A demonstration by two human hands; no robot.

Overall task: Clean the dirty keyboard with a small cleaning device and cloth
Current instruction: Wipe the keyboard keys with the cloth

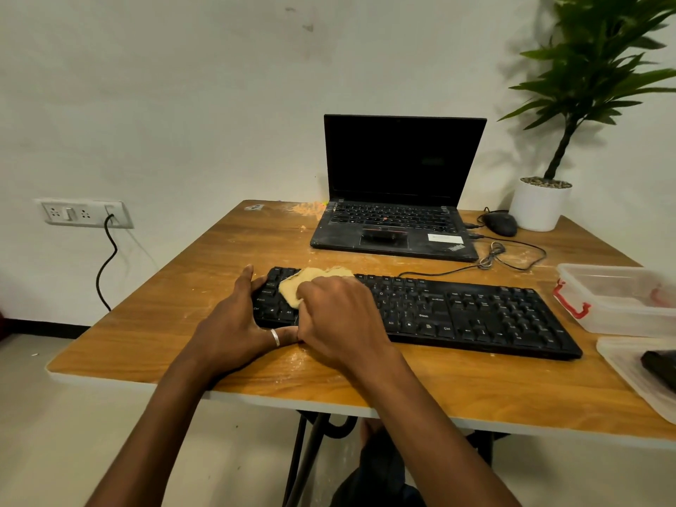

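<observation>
My two hands are close together at the left end of the black keyboard (457, 312), which lies across the near half of the wooden table (146, 323). My left hand (237, 323) clamps that end of the keyboard, with one finger up at the far left corner and the thumb, which wears a silver ring (275, 337), along the near edge. My right hand (340, 316) touches it there, fingers curled down over a tan cloth (305, 281) that I press onto the leftmost keys. Beside the cloth I can read "Ctrl" and "Alt", and further right "Shift", "Alt" and "Ctrl" again.

At the near right edge lies a shallow clear tray (622, 364) with a dark object (660, 364) in it; I cannot tell what it is. Just beyond stands a clear plastic box (614, 305) with a red clip (570, 301).

Pale dust is smeared over the tabletop. A thin black cable (512, 258) loops between the keyboard and the open laptop (398, 214) further back. The laptop screen is dark, its palm rest is dusty and has a ThinkPad logo at the right corner; the white sticker beside it is too small to read. Right of the laptop sits a black mouse (501, 223), touching a white pot (539, 204) that holds a green plant (592, 67).

On the far wall at the left is a white socket panel (84, 213) with a black cord (108, 261) hanging from it.
</observation>
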